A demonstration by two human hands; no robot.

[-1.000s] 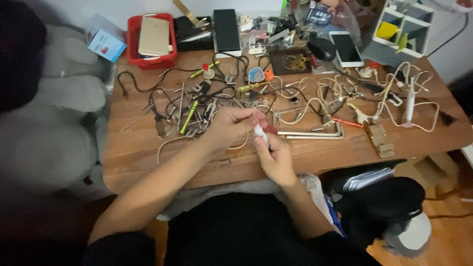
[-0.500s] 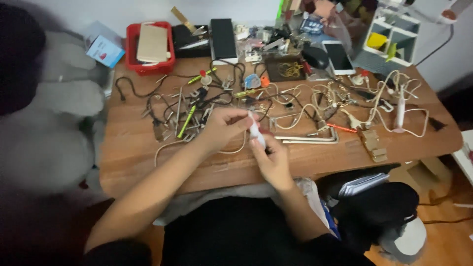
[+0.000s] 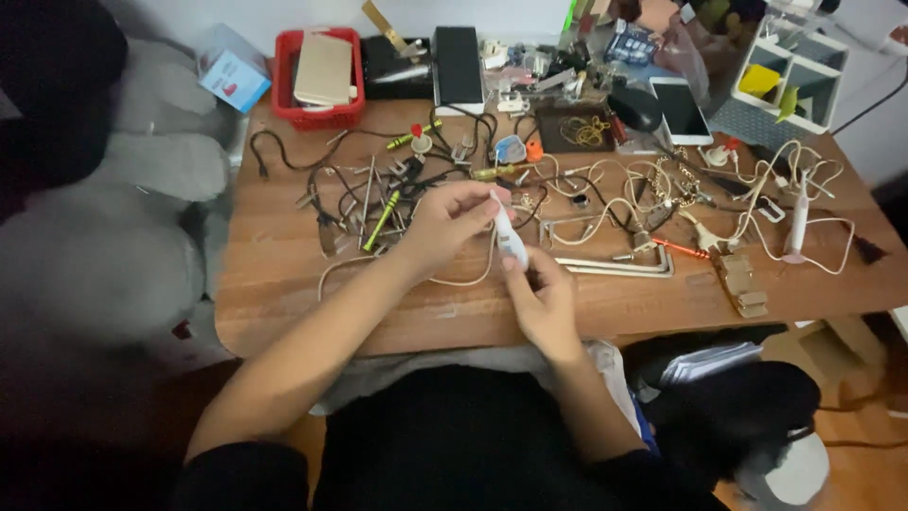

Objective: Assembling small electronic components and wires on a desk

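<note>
Over the near middle of a wooden table (image 3: 274, 293), both my hands hold one small white pen-shaped device (image 3: 509, 237). My left hand (image 3: 452, 222) grips its upper end with the fingertips. My right hand (image 3: 541, 301) pinches its lower end from below. A thin white cable (image 3: 454, 281) loops on the table under my hands. Just beyond them lies a tangle of black and white cords, small tools and a green pen (image 3: 381, 220).
A red basket (image 3: 318, 106) with a tan box stands at the back left, a black box (image 3: 458, 66) beside it. A phone (image 3: 684, 110) and white organiser (image 3: 793, 71) sit back right. Metal hex keys (image 3: 619, 267) and a wooden piece (image 3: 740, 281) lie right of my hands.
My hands have turned the white device more upright and lifted it slightly. The view has shifted a little; the table items have not moved.
</note>
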